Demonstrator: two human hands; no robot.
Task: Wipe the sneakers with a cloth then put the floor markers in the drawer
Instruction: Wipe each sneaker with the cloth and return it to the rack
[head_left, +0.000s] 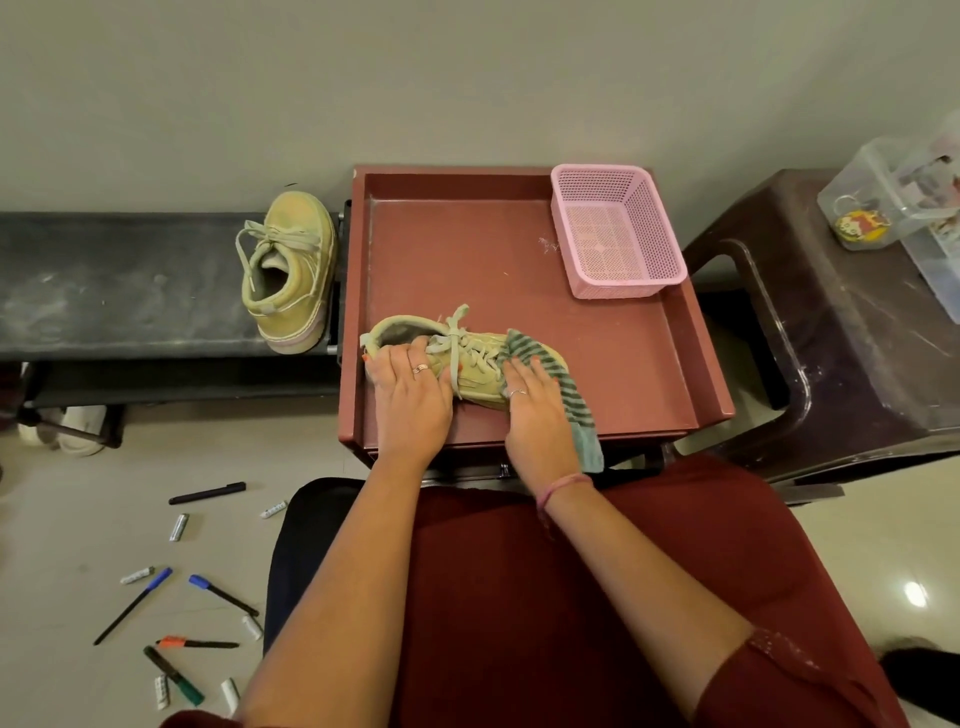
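Observation:
A pale green sneaker (470, 364) lies on its side on the maroon tray top (467, 249). My left hand (410, 389) grips its heel end. My right hand (535, 405) presses a green striped cloth (566, 395) against the toe; the cloth hangs over the tray's front edge. The second sneaker (291, 270) stands on the dark bench (119, 291) to the left. Several markers lie scattered on the floor at lower left, among them a black one (208, 492), two blue-capped ones (135, 605) (223, 595) and a green one (174, 675). No drawer front shows clearly.
A pink mesh basket (618, 228) sits at the tray's back right corner. A dark brown plastic stool (852, 322) stands to the right with a clear plastic box (904, 202) on it. White sandals (72, 426) lie under the bench. Small white caps lie among the markers.

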